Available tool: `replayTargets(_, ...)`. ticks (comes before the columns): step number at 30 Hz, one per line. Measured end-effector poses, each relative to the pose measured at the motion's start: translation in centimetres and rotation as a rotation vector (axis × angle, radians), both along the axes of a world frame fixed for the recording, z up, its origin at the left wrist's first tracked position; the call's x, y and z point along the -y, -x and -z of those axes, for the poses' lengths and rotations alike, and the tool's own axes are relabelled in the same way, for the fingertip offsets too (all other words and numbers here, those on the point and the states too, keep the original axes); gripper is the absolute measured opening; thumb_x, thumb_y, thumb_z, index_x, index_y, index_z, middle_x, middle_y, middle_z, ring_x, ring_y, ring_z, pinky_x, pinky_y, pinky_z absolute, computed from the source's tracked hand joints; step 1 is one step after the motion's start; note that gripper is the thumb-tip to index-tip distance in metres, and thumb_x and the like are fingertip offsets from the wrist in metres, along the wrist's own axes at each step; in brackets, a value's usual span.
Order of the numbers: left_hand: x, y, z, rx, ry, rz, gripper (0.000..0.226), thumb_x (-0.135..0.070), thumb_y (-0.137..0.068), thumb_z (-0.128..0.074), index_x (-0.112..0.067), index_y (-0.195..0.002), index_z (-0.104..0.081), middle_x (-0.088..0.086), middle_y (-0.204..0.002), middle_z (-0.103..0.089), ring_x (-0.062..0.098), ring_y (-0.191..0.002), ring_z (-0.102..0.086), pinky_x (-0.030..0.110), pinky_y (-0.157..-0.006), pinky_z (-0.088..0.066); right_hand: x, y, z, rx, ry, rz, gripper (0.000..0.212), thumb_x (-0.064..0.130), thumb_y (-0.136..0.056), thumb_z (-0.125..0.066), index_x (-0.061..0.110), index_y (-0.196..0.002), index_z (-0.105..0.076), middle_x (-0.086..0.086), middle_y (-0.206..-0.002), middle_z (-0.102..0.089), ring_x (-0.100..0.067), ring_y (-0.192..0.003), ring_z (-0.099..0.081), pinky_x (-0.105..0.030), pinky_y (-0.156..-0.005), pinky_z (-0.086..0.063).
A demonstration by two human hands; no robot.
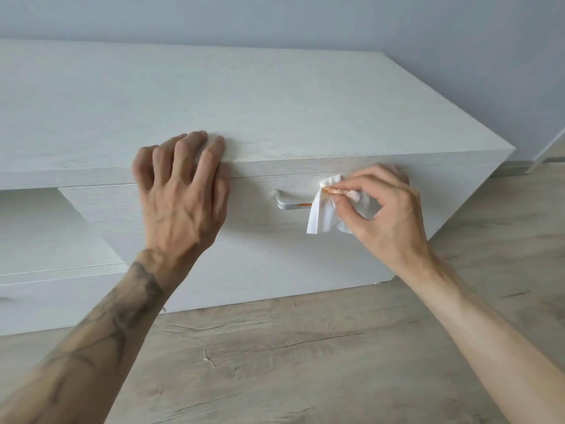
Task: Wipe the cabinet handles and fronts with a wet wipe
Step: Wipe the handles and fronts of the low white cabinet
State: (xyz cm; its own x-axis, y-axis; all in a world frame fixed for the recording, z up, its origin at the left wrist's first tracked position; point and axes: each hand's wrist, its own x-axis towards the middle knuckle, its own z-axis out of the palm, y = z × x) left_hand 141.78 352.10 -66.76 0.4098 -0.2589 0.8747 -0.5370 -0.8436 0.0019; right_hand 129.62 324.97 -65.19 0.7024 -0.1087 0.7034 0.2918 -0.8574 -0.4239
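A low white cabinet stands against the wall. Its front panel carries a silver bar handle. My right hand pinches a white wet wipe around the handle's right part, so that end is hidden. The wipe hangs down below the bar. My left hand rests over the cabinet's top front edge, fingers spread on the top, holding nothing.
An open recess and a lower drawer front lie to the left of the wiped panel. Light wood-look flooring runs below and to the right. A grey wall rises behind the cabinet.
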Motion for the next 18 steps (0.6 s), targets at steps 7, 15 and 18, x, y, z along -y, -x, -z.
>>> replayTargets(7,-0.1,-0.4,0.5,0.057,0.024,-0.009,0.035,-0.031,-0.115,-0.041,-0.015,-0.138,-0.060,0.008,-0.137,-0.058,0.032,-0.121,-0.048,0.044,-0.111,-0.023,1.2,0.4,1.6,0.119,0.091,-0.032,0.020,0.022,-0.091,-0.084,0.015,-0.110,-0.082,0.006,-0.104,-0.074,-0.023,-0.098,-0.058,-0.037,-0.088,-0.050)
replayTargets(15,0.3,-0.9,1.0,0.096,0.033,-0.023,0.038,-0.035,-0.114,-0.039,-0.014,-0.135,-0.062,0.009,-0.133,-0.059,0.030,-0.120,-0.047,0.045,-0.110,-0.023,-0.7,-0.6,2.4,0.155,0.086,-0.042,0.019,0.014,-0.089,-0.086,0.016,-0.108,-0.083,0.006,-0.098,-0.074,-0.023,-0.096,-0.057,-0.042,-0.083,-0.050)
replayTargets(18,0.2,-1.1,1.1,0.104,0.029,-0.029,0.038,-0.037,-0.114,-0.038,-0.015,-0.136,-0.061,0.007,-0.134,-0.056,0.029,-0.120,-0.046,0.044,-0.112,-0.020,1.0,-0.1,2.4,0.141,0.095,-0.007,0.022,0.009,-0.086,-0.087,0.015,-0.107,-0.083,0.005,-0.101,-0.075,-0.026,-0.098,-0.057,-0.042,-0.085,-0.051)
